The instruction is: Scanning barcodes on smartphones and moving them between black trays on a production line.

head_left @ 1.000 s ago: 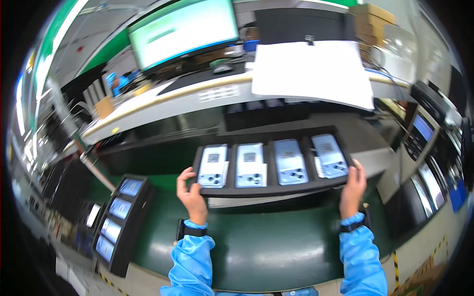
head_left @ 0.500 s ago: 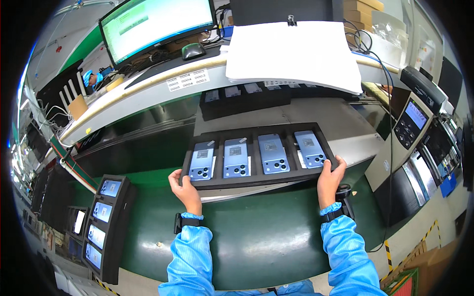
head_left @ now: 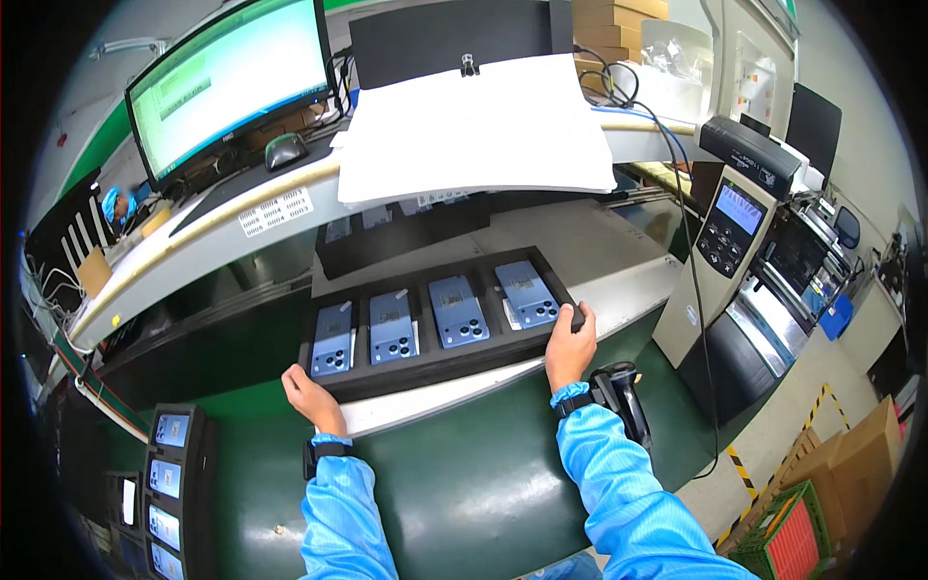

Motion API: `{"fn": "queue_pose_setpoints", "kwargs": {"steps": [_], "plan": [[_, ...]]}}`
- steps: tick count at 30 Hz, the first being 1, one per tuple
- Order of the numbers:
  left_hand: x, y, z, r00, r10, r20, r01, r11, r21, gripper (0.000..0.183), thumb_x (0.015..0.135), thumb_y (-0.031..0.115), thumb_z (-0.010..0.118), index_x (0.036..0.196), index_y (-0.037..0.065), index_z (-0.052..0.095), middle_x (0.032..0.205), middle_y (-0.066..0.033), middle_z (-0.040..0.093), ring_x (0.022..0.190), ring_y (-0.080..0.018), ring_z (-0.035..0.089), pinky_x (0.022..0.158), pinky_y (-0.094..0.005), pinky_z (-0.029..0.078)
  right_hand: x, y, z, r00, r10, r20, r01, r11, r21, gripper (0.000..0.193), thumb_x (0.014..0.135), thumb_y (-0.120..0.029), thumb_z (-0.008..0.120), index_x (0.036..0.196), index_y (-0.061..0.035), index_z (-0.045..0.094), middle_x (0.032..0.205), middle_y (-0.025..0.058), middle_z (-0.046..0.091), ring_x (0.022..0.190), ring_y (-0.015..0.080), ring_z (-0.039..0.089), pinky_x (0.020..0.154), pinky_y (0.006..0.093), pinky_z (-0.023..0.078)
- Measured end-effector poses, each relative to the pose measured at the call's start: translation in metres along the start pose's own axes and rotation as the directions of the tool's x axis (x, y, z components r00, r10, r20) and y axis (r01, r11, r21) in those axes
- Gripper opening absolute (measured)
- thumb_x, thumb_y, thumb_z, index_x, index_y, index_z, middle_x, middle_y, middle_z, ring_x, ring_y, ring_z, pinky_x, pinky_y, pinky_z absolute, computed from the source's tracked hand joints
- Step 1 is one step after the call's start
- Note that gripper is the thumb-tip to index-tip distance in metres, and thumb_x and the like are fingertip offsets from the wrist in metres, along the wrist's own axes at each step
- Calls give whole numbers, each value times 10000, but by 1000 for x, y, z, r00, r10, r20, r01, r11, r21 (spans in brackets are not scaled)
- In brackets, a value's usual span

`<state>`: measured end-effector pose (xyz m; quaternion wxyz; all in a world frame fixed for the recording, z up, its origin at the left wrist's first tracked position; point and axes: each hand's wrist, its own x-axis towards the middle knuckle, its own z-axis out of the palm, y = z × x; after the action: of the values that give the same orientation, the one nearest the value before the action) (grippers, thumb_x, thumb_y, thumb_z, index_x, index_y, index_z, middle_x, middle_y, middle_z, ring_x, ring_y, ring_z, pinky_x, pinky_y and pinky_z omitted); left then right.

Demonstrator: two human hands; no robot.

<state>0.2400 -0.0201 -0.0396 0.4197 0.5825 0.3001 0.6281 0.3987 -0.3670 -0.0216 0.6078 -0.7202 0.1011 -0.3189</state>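
A: Operator, how are your two hands set?

B: Your right hand (head_left: 570, 350) is partly closed and grasps the near right corner of a long, black, rectangular tray (head_left: 440, 368), thumb at the rim and fingers around the short end. Your left hand (head_left: 314, 401) is loosely curled at the near left corner; whether you grip there or only touch, I cannot tell.

A: What writing is about you?

B: Your tray holds four blue phones (head_left: 457, 304), backs up, each in its own compartment, cameras toward you. The small pale labels (head_left: 391, 316) on them are too fine to read. Above, a white printed sheet (head_left: 275, 213) with rows of figures is stuck on the front of the grey shelf (head_left: 203, 256). The black-framed monitor (head_left: 227, 82) shows a green-white screen, its text blurred. To your right, a beige machine (head_left: 691, 300) has a lit blue display (head_left: 739, 208).

A: And where is the tray from your hands?

B: Between them, its bulk just beyond, slanting so that its right end lies farther from the near edge of the green bench (head_left: 454, 493). It is over a grey metal plate (head_left: 609, 261) toward the bench's far edge. You have a black handheld scanner (head_left: 628, 411) just beside your right wrist, and a second black tray (head_left: 198, 483) with blue phones by the bench's left edge.
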Motion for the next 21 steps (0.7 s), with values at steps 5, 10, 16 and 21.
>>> {"fn": "queue_pose_setpoints", "kwargs": {"steps": [5,10,16,21], "plan": [[-1,8,4,995,-96,-42,99,992,84,481,1064,369,455,1068,-82,623,970,-221,654,869,-352,564,846,-428,451,10,-2,-4,999,-20,35,23,997,-68,437,951,-371,635,1102,29,726,1120,220,723,1073,404,667,954,457,503],[4,10,22,988,-91,-128,113,977,182,500,1051,376,410,1071,-80,615,1058,-301,643,981,-467,569,902,-482,426,15,2,8,999,-39,-19,38,999,-36,354,963,-333,607,1041,-18,750,1010,190,746,944,390,702,844,457,533],[2,1,-4,984,60,-167,5,930,368,416,1077,356,443,998,-31,574,993,-265,605,939,-454,582,837,-523,445,7,19,39,998,-28,51,31,998,-63,395,1002,-348,555,1021,11,719,974,231,728,929,438,677,835,476,527],[-30,10,40,992,22,-124,12,963,269,439,1047,387,500,1062,-51,485,968,-337,609,935,-522,590,833,-563,453,63,80,57,985,-173,2,173,982,-76,501,1087,-386,441,1193,36,687,1202,266,689,1090,451,641,937,473,502]]}}
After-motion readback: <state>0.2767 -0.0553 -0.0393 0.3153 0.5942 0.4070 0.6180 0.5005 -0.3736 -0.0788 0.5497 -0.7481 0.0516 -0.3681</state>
